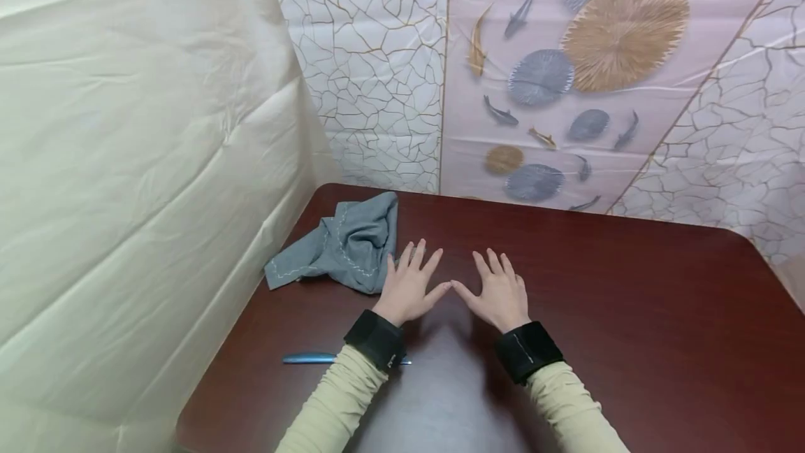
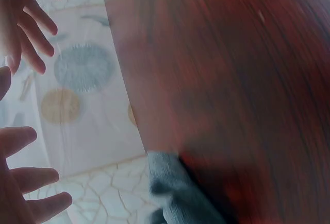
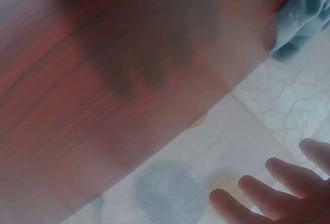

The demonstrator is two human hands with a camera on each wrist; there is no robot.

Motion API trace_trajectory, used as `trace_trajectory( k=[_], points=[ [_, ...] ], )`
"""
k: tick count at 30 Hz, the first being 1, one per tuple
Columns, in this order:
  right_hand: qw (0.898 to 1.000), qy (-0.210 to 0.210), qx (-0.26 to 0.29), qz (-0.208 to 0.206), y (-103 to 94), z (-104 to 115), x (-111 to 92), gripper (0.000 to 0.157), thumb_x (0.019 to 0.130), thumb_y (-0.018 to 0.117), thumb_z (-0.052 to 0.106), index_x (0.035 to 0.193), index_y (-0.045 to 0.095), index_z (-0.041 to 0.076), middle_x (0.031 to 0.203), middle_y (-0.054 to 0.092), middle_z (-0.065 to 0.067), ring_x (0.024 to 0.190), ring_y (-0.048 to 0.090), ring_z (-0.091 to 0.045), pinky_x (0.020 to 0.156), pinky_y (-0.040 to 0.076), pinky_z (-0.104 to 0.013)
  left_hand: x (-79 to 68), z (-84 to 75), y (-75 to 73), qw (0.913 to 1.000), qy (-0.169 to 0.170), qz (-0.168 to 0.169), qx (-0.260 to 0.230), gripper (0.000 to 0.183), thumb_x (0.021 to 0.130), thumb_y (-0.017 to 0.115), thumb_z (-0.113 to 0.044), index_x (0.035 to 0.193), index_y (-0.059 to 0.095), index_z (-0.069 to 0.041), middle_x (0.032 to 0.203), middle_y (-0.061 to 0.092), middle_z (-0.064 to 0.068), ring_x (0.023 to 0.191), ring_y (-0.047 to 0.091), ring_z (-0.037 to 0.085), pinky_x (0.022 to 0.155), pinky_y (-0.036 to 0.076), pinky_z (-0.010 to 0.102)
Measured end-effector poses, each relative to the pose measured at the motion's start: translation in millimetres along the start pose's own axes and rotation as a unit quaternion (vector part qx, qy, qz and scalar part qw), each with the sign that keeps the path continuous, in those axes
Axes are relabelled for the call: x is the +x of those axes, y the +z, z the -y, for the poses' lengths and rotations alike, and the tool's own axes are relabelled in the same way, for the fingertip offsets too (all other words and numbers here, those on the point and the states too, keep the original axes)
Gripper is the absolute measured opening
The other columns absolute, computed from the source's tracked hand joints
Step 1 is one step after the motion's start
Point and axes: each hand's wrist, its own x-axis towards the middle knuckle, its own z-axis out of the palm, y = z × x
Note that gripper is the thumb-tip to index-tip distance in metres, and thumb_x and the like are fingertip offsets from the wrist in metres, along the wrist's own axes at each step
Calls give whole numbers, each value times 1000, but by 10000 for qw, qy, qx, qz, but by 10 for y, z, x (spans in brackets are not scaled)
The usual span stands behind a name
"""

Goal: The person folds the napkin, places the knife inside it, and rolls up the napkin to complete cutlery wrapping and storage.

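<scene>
My left hand [image 1: 407,293] hovers over the table with its fingers spread and straight, holding nothing. Opposite it, my right hand [image 1: 501,298] is likewise spread, its thumb tip close to or touching the left thumb tip; which of the two I cannot tell. A crumpled grey-blue cloth [image 1: 358,243] with pale stitching lies just left of my left hand. Under the left forearm, a thin blue tool [image 1: 308,358] with a slim metal end lies on the table, its middle hidden by the sleeve. In the left wrist view, the cloth [image 2: 180,193] shows at the bottom.
The dark red-brown wooden table [image 1: 629,313] has rounded corners. A cream sheet [image 1: 157,159] hangs along its left side. Behind the far edge hangs a patterned curtain [image 1: 402,75] with fish and round leaf shapes. Black bands [image 1: 528,351] wrap both wrists.
</scene>
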Motion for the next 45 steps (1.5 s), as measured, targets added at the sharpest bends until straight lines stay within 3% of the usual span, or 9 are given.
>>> trace_trajectory(
  k=[15, 22, 29, 35, 45],
  points=[
    [9974, -661, 265, 52, 310, 611, 379, 75, 80, 57, 54, 136, 42, 6, 138, 36, -22, 128, 27, -42, 90, 32, -59, -279, 719, -169, 9973, -736, 64, -54, 63, 92, 38, -54, 144, 29, -20, 148, 20, 15, 135, 15, 34, 98, 18, 63],
    [9930, -1119, 28, 372, 525, 865, 614, 70, 82, 59, 49, 134, 43, 5, 136, 39, -22, 128, 30, -38, 91, 33, -57, -284, 1200, -114, 9907, -1349, 161, -75, 60, 93, 40, -49, 142, 34, -15, 143, 31, 17, 131, 25, 36, 96, 22, 62],
    [9857, -1418, -214, 888, 816, 1052, 751, 52, 84, 62, 36, 129, 52, 12, 129, 49, -18, 124, 36, -38, 90, 35, -56, -295, 1608, 29, 9784, -1922, 694, -305, 60, 91, 49, -43, 140, 36, -11, 139, 36, 20, 127, 32, 36, 94, 30, 58],
    [9844, -1252, -184, 1221, 968, 1039, 732, 48, 85, 62, 33, 128, 54, 16, 126, 52, -16, 121, 40, -41, 88, 36, -57, -316, 1629, 90, 9763, -1901, 990, -287, 56, 90, 54, -37, 136, 42, -8, 133, 41, 22, 123, 36, 37, 89, 38, 52],
    [9869, -1401, -137, 790, 1035, 1010, 694, 42, 80, 69, 25, 118, 62, 12, 114, 60, -16, 112, 48, -42, 78, 45, -51, -281, 1570, 179, 9793, -1848, 825, -61, 53, 87, 58, -35, 132, 48, -9, 127, 47, 19, 118, 42, 36, 86, 40, 53]
  ],
)
